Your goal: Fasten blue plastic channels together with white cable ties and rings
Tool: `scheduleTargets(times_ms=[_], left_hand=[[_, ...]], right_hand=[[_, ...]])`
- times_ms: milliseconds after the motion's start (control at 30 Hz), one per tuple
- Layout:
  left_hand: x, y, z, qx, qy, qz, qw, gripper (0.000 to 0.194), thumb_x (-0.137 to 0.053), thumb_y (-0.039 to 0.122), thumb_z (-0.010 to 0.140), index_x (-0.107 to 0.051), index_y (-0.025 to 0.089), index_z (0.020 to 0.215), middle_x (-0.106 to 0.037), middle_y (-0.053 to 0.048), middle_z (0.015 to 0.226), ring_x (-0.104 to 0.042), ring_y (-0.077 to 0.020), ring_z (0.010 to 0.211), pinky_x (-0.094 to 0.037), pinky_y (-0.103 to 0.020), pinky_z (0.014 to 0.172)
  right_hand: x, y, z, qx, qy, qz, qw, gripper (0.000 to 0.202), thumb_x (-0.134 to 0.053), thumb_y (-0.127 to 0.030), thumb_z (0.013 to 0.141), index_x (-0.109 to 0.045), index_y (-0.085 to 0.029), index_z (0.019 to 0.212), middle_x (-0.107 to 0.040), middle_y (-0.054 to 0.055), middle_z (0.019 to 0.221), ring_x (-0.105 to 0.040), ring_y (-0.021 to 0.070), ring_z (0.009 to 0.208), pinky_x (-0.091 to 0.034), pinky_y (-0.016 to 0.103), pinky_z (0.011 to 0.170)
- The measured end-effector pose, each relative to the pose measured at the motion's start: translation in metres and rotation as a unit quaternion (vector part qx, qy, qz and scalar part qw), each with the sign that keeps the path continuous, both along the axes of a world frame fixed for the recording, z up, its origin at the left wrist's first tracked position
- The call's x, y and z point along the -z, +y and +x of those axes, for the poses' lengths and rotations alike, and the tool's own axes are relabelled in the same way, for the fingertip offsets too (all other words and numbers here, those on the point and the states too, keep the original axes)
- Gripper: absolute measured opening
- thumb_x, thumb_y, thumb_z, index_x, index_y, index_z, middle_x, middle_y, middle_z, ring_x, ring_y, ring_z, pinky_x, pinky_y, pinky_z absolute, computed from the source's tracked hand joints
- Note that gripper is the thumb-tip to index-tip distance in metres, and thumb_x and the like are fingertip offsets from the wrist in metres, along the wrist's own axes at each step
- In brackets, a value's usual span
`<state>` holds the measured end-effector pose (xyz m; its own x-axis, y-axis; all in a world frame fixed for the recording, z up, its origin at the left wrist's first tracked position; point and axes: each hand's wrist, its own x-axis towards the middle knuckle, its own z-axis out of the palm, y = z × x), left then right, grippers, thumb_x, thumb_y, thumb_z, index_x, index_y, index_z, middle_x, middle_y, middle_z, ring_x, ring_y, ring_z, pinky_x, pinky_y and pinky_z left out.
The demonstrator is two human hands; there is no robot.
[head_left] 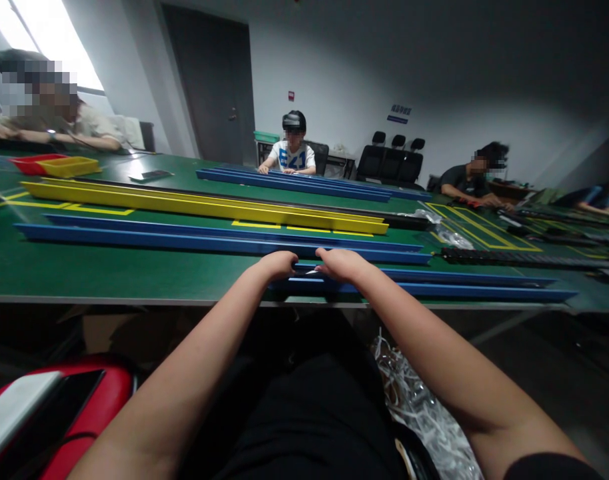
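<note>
Blue rail (464, 290) lies along the near edge of the green table (109, 275), its left part beneath my two hands. My left hand (279, 265) and right hand (338, 264) are apart, fingers curled inward, with a small dark strip (302, 269) showing a white patch between their fingertips; I cannot tell how firmly either one grips it. Beyond them I see another blue rail pair (149, 237), then a yellow rail (209, 205) farther back.

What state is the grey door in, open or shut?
Shut, it seems: the grey door sits flush, with no gap showing.
</note>
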<state>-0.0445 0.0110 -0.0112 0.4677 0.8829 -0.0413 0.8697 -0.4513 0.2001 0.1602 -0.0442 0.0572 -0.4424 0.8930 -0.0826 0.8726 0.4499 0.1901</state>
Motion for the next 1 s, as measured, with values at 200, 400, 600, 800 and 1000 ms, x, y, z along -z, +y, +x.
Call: scheduleTargets(times_ms=[200, 400, 600, 800, 1000], left_hand=[[-0.001, 0.0, 0.0, -0.004, 0.002, -0.004, 1.0, 0.034, -0.062, 0.032, 0.072, -0.068, 0.025, 0.105, -0.073, -0.005, 0.098, -0.065, -0.0201, 0.085, -0.047, -0.026, 0.073], [-0.003, -0.003, 0.0, -0.002, 0.012, 0.001, 1.0, 0.031, -0.062, 0.031, 0.073, -0.068, 0.024, 0.103, -0.073, -0.006, 0.1, -0.065, -0.0205, 0.088, -0.047, -0.025, 0.073], [-0.01, -0.005, 0.005, -0.005, 0.032, -0.001, 0.999, 0.034, -0.063, 0.035, 0.073, -0.068, 0.025, 0.105, -0.072, -0.005, 0.103, -0.065, -0.0201, 0.09, -0.048, -0.025, 0.075], [-0.015, -0.004, 0.013, 0.0, 0.056, -0.001, 0.998, 0.03, -0.065, 0.039, 0.07, -0.07, 0.026, 0.097, -0.073, -0.005, 0.099, -0.065, -0.0212, 0.089, -0.048, -0.027, 0.077], [-0.012, 0.001, 0.035, 0.022, 0.051, 0.002, 0.998, 0.029, -0.067, 0.036, 0.069, -0.071, 0.025, 0.095, -0.073, -0.006, 0.096, -0.065, -0.0214, 0.088, -0.047, -0.027, 0.076]], right_hand=[[0.003, 0.004, -0.002, 0.05, -0.041, -0.052, 0.997, 0.038, -0.054, -0.049, 0.088, -0.067, -0.023, 0.113, -0.069, 0.013, 0.11, -0.065, 0.0276, 0.101, -0.049, 0.036, 0.082], [0.012, 0.006, -0.015, 0.092, -0.038, -0.048, 0.994, 0.034, -0.061, -0.035, 0.084, -0.071, -0.017, 0.11, -0.068, 0.019, 0.111, -0.065, 0.0312, 0.102, -0.05, 0.04, 0.085], [0.011, 0.003, -0.019, 0.105, -0.029, -0.042, 0.993, 0.031, -0.055, -0.018, 0.084, -0.072, -0.016, 0.109, -0.069, 0.019, 0.111, -0.065, 0.031, 0.102, -0.051, 0.043, 0.086], [0.012, 0.006, -0.022, 0.123, -0.019, -0.037, 0.992, 0.032, -0.058, -0.017, 0.081, -0.072, -0.014, 0.11, -0.068, 0.02, 0.112, -0.066, 0.0312, 0.102, -0.052, 0.043, 0.086], [0.017, 0.01, -0.027, 0.152, -0.013, -0.041, 0.987, 0.035, -0.055, -0.012, 0.081, -0.07, -0.014, 0.113, -0.067, 0.021, 0.116, -0.065, 0.0293, 0.104, -0.052, 0.041, 0.086]])
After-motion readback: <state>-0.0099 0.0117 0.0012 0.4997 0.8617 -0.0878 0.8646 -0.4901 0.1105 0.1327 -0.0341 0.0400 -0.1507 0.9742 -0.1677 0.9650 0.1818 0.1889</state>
